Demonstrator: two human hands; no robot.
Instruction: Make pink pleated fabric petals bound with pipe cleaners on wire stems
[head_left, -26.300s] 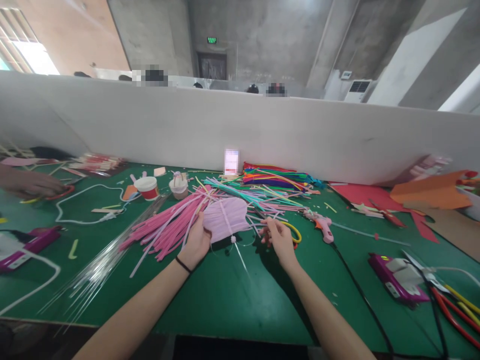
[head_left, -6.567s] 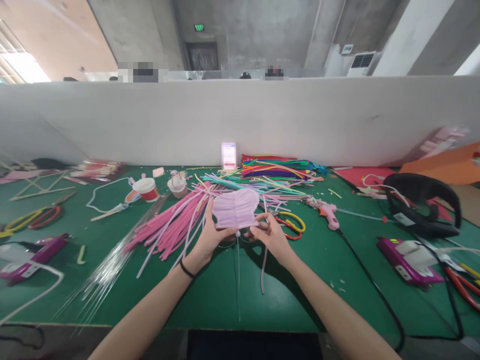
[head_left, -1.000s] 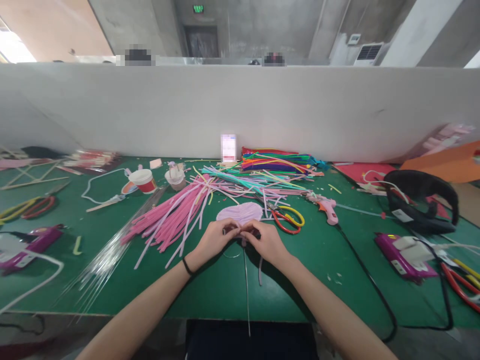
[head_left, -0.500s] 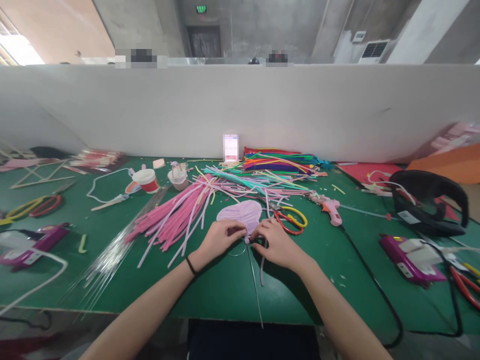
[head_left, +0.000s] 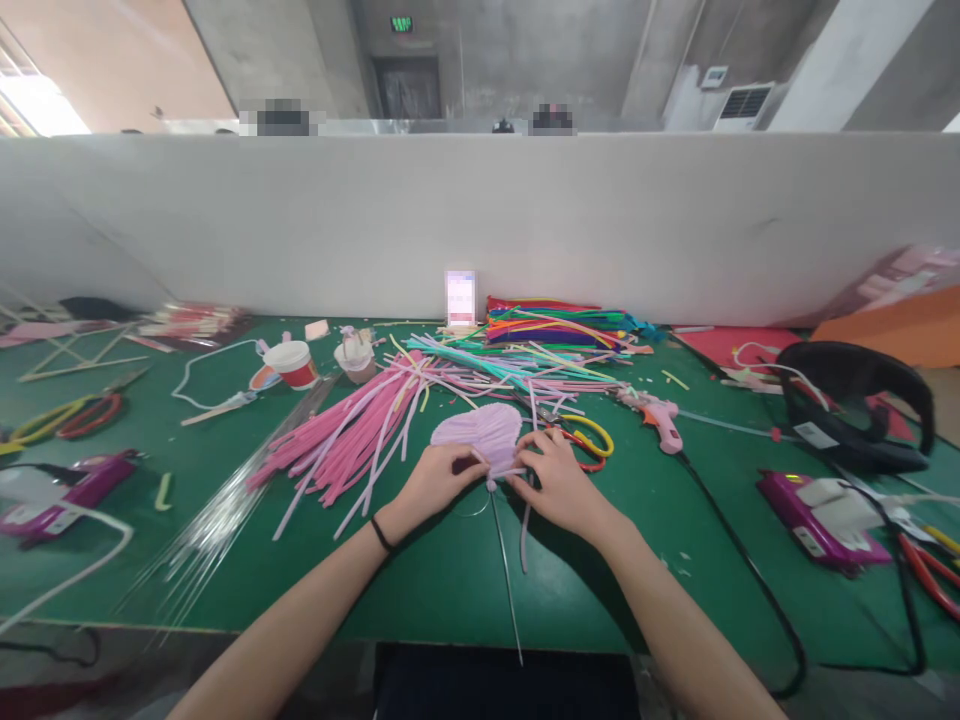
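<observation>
A pale pink fan-shaped piece made of pipe cleaners (head_left: 480,435) lies on the green table (head_left: 420,580) in front of me. My left hand (head_left: 433,482) pinches its lower left edge with closed fingers. My right hand (head_left: 553,482) grips its lower right corner, fingers curled. A thin wire stem (head_left: 506,575) and a loose pale pipe cleaner (head_left: 523,535) trail from the piece's base toward me. A wide pile of pink pipe cleaners (head_left: 352,435) lies just left of my hands.
Red-and-yellow scissors (head_left: 589,440) lie right beside my right hand, a pink glue gun (head_left: 660,418) farther right. Coloured pipe cleaners (head_left: 555,330) are stacked at the back. Purple devices (head_left: 814,510) (head_left: 56,490), clear rods (head_left: 217,520), two cups (head_left: 295,365) and a black headset (head_left: 855,400) lie around.
Over the last second my hands have stayed at the base of the pink piece; my right hand shifted slightly up onto its right corner, and the wire stem swung a little.
</observation>
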